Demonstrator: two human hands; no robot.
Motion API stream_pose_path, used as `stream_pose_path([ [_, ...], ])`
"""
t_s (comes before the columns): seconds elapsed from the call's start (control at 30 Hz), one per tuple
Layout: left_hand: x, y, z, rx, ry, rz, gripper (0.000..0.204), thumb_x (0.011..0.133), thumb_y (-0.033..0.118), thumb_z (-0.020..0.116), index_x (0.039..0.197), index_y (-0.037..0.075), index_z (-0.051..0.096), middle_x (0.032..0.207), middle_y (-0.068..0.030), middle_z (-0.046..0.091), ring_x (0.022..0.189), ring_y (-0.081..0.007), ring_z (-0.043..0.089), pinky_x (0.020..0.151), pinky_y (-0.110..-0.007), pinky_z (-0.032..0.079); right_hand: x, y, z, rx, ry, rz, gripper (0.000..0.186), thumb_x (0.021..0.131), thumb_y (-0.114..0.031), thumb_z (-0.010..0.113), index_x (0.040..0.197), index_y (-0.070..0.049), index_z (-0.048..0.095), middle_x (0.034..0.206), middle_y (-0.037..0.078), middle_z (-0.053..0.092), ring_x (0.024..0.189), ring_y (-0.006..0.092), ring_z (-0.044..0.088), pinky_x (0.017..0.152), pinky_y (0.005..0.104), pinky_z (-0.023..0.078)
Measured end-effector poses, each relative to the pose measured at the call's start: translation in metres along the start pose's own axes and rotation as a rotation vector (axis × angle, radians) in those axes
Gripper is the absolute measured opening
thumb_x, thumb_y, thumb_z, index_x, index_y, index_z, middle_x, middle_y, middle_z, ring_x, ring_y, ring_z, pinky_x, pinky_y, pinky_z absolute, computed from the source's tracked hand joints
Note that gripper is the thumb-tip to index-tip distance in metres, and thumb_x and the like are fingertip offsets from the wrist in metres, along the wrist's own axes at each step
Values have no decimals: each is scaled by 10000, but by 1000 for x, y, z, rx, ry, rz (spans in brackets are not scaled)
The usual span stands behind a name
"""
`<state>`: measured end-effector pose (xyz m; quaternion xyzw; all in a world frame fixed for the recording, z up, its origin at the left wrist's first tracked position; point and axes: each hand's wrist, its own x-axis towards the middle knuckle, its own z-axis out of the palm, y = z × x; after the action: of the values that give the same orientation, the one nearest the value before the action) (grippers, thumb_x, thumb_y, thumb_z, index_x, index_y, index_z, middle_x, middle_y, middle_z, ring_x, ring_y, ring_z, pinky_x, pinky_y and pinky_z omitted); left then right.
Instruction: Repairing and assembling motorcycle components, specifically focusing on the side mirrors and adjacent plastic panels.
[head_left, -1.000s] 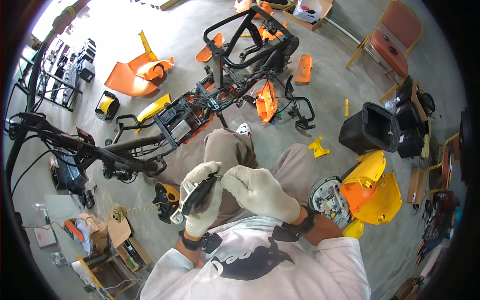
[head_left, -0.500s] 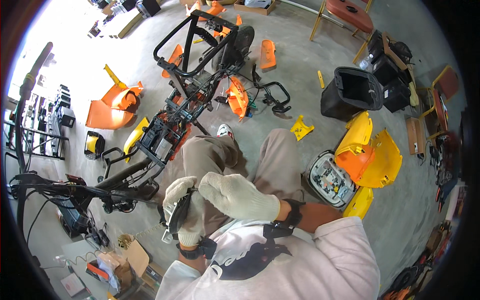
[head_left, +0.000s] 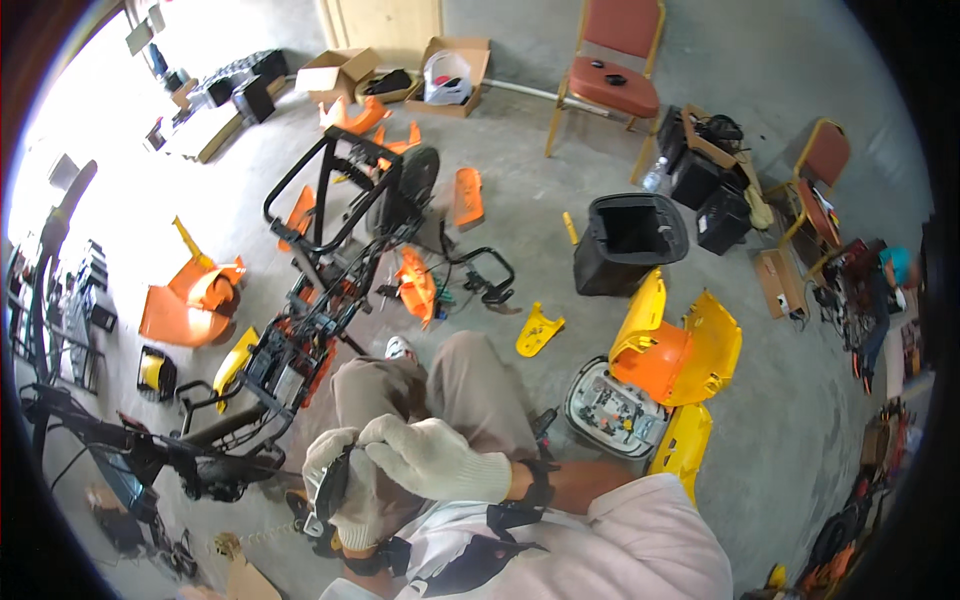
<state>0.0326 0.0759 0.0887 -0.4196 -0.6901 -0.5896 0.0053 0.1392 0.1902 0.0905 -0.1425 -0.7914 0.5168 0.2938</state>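
Observation:
In front of my lap, my left hand (head_left: pixel 362 502), in a cream knit glove, is closed around a dark curved part (head_left: pixel 333 484) with a pale metal tab at its lower end; its exact kind is unclear. My right hand (head_left: pixel 432 460), gloved alike, has its fingers pinched together at the part's upper end. Whatever sits between those fingertips is hidden. Left of my knees stands a stripped vehicle frame (head_left: pixel 325 190) of black tube, with exposed wiring and a wheel (head_left: pixel 412 190) at its far end.
A black bin (head_left: pixel 610 265) stands right of centre. Yellow panels (head_left: pixel 715 345) and a grey tray (head_left: pixel 590 410) of small parts lie near my right knee. Orange covers (head_left: pixel 185 310) are at left. Chairs (head_left: pixel 615 90), boxes (head_left: pixel 340 75) and a distant person (head_left: pixel 880 300) are farther off.
The view has tilted up and turned right, showing more of the back wall and chairs. Both hands keep hold of the dark part in nearly the same pose.

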Motion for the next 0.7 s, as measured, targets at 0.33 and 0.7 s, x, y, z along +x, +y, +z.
stream_pose_path([
  [0.33, -4, -16, 12, -185, 18, -61, 321, 942, 218, 639, 1172, 10, 556, 1132, -121, 614, 1043, -227, 603, 944, -361, 492, -1, 9, 12, -33, 31, 79, 197, 981, -202, 616, 1103, -72, 531, 770, 158, 674, 677, 371, 685, 558, 461, 524],
  [0.7, 12, -11, 32, -25, 59, 29, 386, 906, 227, 737, 1178, 16, 562, 1118, -117, 633, 1024, -232, 617, 910, -367, 500, 12, 19, 0, -352, -2, -128, 144, 947, -143, 633, 1031, -48, 566, 842, 163, 645, 655, 363, 662, 534, 445, 484],
])
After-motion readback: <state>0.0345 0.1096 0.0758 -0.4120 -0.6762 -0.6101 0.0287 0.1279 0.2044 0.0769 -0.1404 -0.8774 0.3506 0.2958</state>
